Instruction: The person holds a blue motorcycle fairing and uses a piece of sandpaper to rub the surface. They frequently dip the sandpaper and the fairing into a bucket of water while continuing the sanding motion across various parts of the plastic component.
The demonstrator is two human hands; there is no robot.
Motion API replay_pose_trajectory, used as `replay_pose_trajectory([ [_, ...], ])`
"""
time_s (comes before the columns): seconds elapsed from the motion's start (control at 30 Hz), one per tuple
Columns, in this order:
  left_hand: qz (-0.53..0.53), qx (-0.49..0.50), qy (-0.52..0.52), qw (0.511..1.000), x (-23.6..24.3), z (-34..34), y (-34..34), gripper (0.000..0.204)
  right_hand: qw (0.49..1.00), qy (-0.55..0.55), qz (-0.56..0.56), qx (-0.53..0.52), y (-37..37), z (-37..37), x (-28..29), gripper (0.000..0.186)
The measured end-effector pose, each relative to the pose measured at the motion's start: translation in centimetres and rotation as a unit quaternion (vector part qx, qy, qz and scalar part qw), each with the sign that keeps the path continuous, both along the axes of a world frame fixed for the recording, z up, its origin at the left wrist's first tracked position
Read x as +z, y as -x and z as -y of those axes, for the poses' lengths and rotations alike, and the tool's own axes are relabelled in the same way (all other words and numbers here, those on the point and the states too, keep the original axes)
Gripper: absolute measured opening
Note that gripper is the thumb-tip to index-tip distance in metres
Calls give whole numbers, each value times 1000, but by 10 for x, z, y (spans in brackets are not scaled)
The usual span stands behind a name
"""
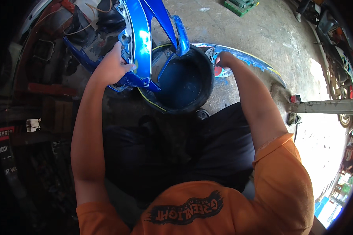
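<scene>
My left hand (115, 68) grips the edge of a glossy blue motorcycle body panel (145, 47), thumb on its outer face and fingers behind it. The panel is tilted up over the left side of a round black tub (211, 74) with dark liquid inside. A narrow blue arm of the panel reaches over the tub's far rim. My right hand (226, 60) is just beyond the tub's right rim, fingers curled and partly hidden. It is beside a long blue panel with a yellow edge (255, 60) lying on the floor; what it holds cannot be made out.
Green cases (241, 6) sit on the concrete floor (223, 29) at the far side. A pale post (321, 107) stands at the right, with parked motorcycles (337, 78) behind. Dark clutter and a red metal frame (51, 89) fill the left. My knees flank the tub's near side.
</scene>
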State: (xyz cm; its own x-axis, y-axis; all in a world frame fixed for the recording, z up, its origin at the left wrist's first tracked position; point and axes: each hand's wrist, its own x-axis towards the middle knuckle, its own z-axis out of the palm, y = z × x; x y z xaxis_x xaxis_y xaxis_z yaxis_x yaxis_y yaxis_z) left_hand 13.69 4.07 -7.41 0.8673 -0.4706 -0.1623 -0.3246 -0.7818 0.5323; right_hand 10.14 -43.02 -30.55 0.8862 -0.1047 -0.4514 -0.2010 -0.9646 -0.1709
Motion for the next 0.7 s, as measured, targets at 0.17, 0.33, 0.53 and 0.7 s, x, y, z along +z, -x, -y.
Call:
replay_pose_trajectory([
  [0.17,50,26,-18,998,0,-18,8,73,998,36,-8,-48,-8,-63,9,41],
  [0.33,19,35,7,999,9,4,10,73,994,77,-59,-51,-2,-55,-15,37],
  [0.53,46,35,-8,998,7,4,15,69,994,78,-62,-36,-6,-42,-10,47],
  [0.7,65,63,-15,996,5,11,20,74,985,30,-15,-167,-18,-37,-21,48],
])
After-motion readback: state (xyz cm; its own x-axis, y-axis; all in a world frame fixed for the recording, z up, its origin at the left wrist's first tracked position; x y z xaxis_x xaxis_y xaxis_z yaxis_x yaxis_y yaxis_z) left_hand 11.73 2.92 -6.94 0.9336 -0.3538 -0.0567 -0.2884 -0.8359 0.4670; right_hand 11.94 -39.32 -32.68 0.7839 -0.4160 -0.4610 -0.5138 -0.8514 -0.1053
